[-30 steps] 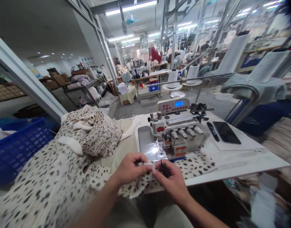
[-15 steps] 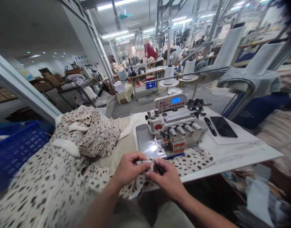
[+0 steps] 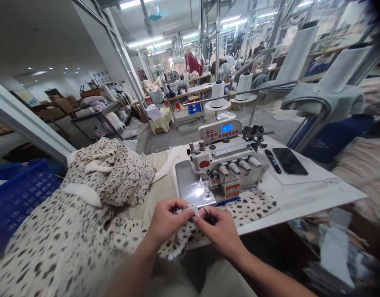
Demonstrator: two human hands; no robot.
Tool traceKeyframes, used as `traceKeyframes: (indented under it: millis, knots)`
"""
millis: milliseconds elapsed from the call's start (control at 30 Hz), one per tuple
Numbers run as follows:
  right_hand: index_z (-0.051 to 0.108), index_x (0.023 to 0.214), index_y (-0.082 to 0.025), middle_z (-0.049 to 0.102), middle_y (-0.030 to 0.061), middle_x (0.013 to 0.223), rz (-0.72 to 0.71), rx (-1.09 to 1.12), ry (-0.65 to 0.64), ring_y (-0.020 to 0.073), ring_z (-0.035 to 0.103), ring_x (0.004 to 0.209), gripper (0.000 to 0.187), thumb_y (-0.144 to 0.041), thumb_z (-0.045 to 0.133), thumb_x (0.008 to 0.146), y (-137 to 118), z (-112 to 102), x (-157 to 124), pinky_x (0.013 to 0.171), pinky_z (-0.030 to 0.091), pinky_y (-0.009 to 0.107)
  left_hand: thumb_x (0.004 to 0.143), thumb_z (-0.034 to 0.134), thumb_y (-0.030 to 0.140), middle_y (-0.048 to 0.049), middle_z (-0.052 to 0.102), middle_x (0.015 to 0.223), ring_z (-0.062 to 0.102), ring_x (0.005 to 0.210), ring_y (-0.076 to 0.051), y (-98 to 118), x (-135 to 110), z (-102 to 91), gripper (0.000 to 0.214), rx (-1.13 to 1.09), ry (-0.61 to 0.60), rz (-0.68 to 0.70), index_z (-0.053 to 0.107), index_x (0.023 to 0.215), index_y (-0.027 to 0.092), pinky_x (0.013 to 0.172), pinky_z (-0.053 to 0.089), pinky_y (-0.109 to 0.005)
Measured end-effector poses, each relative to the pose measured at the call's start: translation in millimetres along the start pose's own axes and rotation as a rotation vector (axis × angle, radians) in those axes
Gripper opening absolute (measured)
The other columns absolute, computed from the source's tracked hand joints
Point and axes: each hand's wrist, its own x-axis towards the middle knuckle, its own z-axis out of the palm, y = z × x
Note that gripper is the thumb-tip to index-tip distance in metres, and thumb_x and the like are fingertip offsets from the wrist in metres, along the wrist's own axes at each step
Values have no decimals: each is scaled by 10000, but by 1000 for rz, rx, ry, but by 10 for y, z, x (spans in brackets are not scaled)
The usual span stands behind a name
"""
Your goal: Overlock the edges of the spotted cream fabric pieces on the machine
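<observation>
Just in front of an overlock sewing machine (image 3: 205,159), my left hand (image 3: 168,220) pinches the gathered white edge of a spotted cream fabric (image 3: 180,237). My right hand (image 3: 221,233) has its fingers closed around small dark thread snips (image 3: 210,217), whose tip points toward the pinched edge. The right thumb and fingertips are close to that edge; whether they also grip it is hard to see. The fabric hangs below my hands over the table's front edge and runs left into a large heap. Fingers cover part of the snips.
A spotted fabric piece (image 3: 255,205) lies before the machine. A black phone (image 3: 289,161) and a dark marker-like object (image 3: 272,161) rest on the white table (image 3: 320,194). At left stands a blue basket (image 3: 25,194). Thread cones (image 3: 218,94) rise behind the machine.
The snips have turned in my right hand and show less of their length. Both hands stay close together at the fabric edge. The whole view has shifted slightly.
</observation>
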Motion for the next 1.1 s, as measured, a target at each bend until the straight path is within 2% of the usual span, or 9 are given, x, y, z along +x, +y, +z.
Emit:
traceKeyframes:
  millis: [133, 233, 300, 433, 567, 700, 800, 933, 1100]
  knots:
    - [584, 666, -181, 539, -31, 622, -7, 35, 81, 116, 437, 579, 270, -370, 748, 769, 40, -5, -23, 557, 377, 235, 683, 853, 345, -31, 713, 762, 636, 693, -141, 32, 33, 60, 263, -4, 21, -19, 699, 768, 150, 660, 506, -224]
    - [654, 862, -168, 578, -25, 683, 74, 143, 134, 115, 458, 578, 287, -379, 788, 721, 61, -31, -41, 556, 406, 233, 686, 857, 344, -22, 712, 809, 650, 746, -149, 73, 72, 91, 287, 19, -14, 27, 693, 837, 162, 700, 514, -230]
    - [675, 908, -158, 579, -21, 685, 119, 186, 103, 120, 466, 583, 323, -403, 780, 726, 66, -70, -43, 558, 411, 237, 714, 841, 355, -21, 713, 818, 650, 761, -154, 112, 101, 111, 270, 76, -53, 64, 697, 850, 171, 712, 511, -236]
    - [637, 677, -165, 524, -21, 599, 89, 83, 82, 132, 444, 586, 313, -444, 694, 808, 83, -152, -5, 557, 381, 244, 778, 788, 326, -3, 716, 802, 632, 710, -145, 149, 186, 193, 169, 277, -56, 134, 710, 849, 195, 664, 482, -238]
    - [630, 637, -172, 517, -15, 575, 64, -30, 236, 145, 446, 574, 354, -481, 664, 807, 157, -154, 57, 571, 390, 259, 814, 740, 226, -4, 701, 806, 625, 756, -168, 85, 296, 326, 62, 523, -25, 284, 689, 832, 197, 712, 468, -281]
    - [645, 641, -163, 513, -13, 566, 105, -17, 325, 148, 445, 563, 371, -506, 673, 781, 240, -110, 88, 565, 392, 264, 852, 696, 184, -37, 649, 831, 583, 852, -209, 20, 267, 432, 52, 732, 149, 491, 661, 814, 184, 784, 448, -339]
    - [636, 646, -160, 520, -13, 573, 122, 57, 326, 147, 450, 566, 378, -512, 696, 770, 275, -96, 101, 564, 399, 265, 923, 555, 123, -48, 634, 836, 567, 842, -203, 10, 132, 477, 145, 791, 83, 609, 655, 842, 188, 782, 448, -342]
    - [640, 671, -155, 563, 3, 607, 130, 119, 278, 156, 481, 587, 388, -523, 718, 766, 295, -131, 106, 573, 423, 270, 861, 548, 62, -93, 651, 1057, 566, 978, -239, 16, -34, 527, 298, 824, -44, 642, 639, 1119, 181, 867, 466, -390]
    - [613, 673, -177, 549, -10, 596, 65, -30, 200, 157, 483, 581, 401, -546, 679, 814, 234, -373, 81, 584, 420, 271, 917, 540, 137, -113, 659, 1087, 568, 981, -256, -38, -51, 602, 280, 967, 61, 722, 613, 1186, 169, 825, 469, -408]
